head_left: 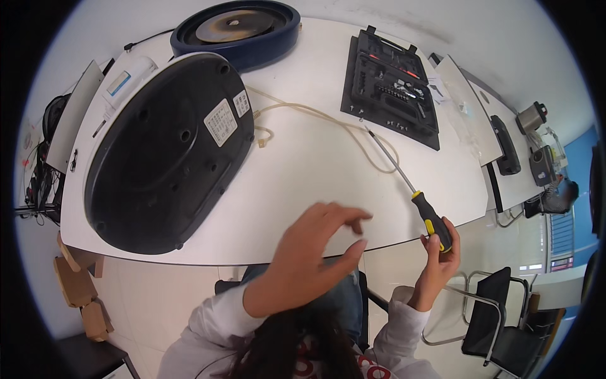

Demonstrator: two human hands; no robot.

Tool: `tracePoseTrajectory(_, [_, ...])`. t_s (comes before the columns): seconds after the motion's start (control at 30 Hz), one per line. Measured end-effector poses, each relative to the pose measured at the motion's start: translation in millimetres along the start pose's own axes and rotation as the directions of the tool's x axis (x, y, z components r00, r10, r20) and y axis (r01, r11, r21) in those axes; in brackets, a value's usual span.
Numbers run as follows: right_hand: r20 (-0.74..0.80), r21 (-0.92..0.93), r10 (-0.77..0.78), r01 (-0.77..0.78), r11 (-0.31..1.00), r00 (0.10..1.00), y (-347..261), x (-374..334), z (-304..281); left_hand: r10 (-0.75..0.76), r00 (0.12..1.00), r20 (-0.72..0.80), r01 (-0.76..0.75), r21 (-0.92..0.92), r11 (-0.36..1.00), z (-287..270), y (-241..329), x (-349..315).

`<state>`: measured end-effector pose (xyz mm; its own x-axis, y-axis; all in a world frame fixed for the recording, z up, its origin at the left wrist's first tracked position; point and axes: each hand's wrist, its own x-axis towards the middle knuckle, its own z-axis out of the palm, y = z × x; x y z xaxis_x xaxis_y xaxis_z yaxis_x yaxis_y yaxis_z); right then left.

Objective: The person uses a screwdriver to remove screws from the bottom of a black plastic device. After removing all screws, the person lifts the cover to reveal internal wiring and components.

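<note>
My right hand (440, 256) grips a screwdriver (424, 205) by the butt of its black-and-yellow handle. Its long metal shaft slants away to the far left, with the tip close to a small screw (362, 119) near the toolbox. Over the table's front edge hovers my left hand (309, 249), thumb and fingers apart and nothing in them. To its left, an appliance housing (158, 170) stands tilted, its black underside with screw holes and white labels facing me. A beige power cord (303, 106) runs from it and loops on the white table (315, 177).
A black toolbox (385, 79) lies open at the far right, with bits inside and several loose screws along its near edge. Behind the housing sits a round dark-blue appliance part (237, 31) with a scorched metal disc. Chairs (489, 312) stand on the right; cardboard (76, 278) lies at left.
</note>
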<state>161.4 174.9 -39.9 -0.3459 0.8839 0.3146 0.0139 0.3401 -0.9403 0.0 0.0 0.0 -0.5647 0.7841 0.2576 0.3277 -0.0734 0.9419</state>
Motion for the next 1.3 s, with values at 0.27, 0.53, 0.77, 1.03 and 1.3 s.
tracePoseTrajectory(0.27, [0.008, 0.005, 0.042, -0.042, 0.999, 0.999, 23, 16, 0, 0.167, 0.986, -0.023, -0.129, 0.531, 0.837, 19, -48, 106])
tracePoseTrajectory(0.53, [0.012, 0.003, 0.069, -0.069, 0.998, 0.998, 25, 21, 2, 0.13, 0.984, 0.119, -0.176, 0.626, 0.76, 34, -88, 131])
tracePoseTrajectory(0.77, [0.032, -0.002, 0.079, -0.079, 0.997, 0.996, 22, 22, 0, 0.161, 0.981, 0.112, -0.189, 0.758, 0.624, 39, -89, 130])
tracePoseTrajectory(1.03, [0.018, 0.056, 0.012, -0.013, 0.998, 1.0, 25, 20, -2, 0.221, 0.972, 0.08, -0.194, 0.803, 0.563, 41, -89, 129])
tracePoseTrajectory(1.3, [-0.165, 0.224, 0.087, -0.049, 0.973, 0.982, 24, 8, -9, 0.211, 0.974, 0.082, -0.202, 0.736, 0.646, 38, -86, 130])
